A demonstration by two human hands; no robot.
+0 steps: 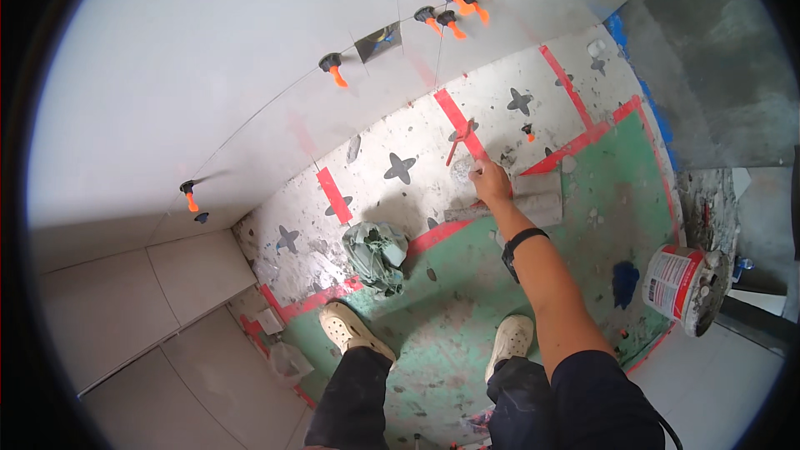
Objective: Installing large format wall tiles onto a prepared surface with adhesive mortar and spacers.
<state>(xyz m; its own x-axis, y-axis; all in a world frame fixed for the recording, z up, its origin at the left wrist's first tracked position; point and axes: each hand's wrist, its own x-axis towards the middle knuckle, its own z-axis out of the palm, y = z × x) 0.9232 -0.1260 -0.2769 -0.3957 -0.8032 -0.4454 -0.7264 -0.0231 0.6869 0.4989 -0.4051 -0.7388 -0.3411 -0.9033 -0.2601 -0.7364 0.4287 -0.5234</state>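
My right hand (492, 184) reaches down toward the taped floor covering below the wall, its fingers curled closed. What they hold, if anything, I cannot make out. A pale, roundish lump (461, 170) shows right beside the fingertips, with a thin red strip (454, 148) just beyond it. Under my wrist lies a long grey flat piece (540, 207), partly covered by the arm. A crumpled grey-green bag or cloth (375, 257) rests on the floor left of the hand. My left hand is out of the picture.
Large pale wall tiles (225, 42) carry orange-handled leveling clips (336, 73) and a square cutout (378, 42). Red tape (335, 196) crosses the floor covering. A white-and-red bucket (673, 283) stands at right, near a dark blue patch (625, 283). A clear plastic bag (289, 362) lies at left.
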